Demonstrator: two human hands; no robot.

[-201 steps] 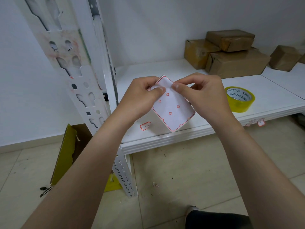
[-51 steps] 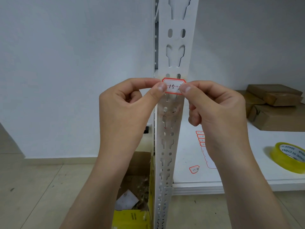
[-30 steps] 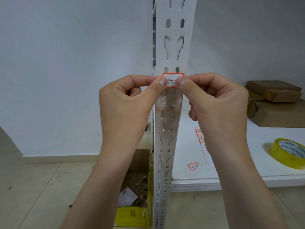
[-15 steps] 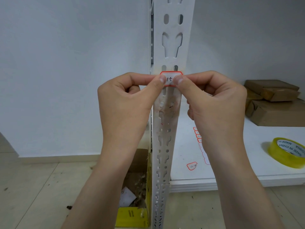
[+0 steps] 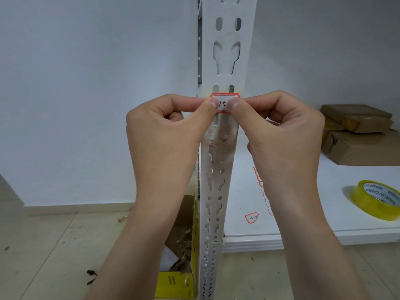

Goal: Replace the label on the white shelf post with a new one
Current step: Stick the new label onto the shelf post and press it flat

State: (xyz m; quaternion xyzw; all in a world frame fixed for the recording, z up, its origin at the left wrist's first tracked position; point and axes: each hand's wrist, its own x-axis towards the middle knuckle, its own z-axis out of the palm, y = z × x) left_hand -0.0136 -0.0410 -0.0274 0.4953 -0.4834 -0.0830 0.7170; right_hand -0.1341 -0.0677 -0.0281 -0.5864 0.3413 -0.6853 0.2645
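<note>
Left hand (image 5: pixel 166 137) and right hand (image 5: pixel 283 135) pinching label (image 5: pixel 223 103), thumbs brought closer than earlier, label pressed on post (image 5: pixel 247 50) between thumbs.

The red-bordered label (image 5: pixel 224 103) on the shelf post (image 5: pixel 228 24) reads "15"; the tape roll (image 5: pixel 368 202) at four o'clock, "MADE IN CHINA".

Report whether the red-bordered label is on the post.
On: the label lies flat across the post, left hand and right hand pinching its ends.
</note>
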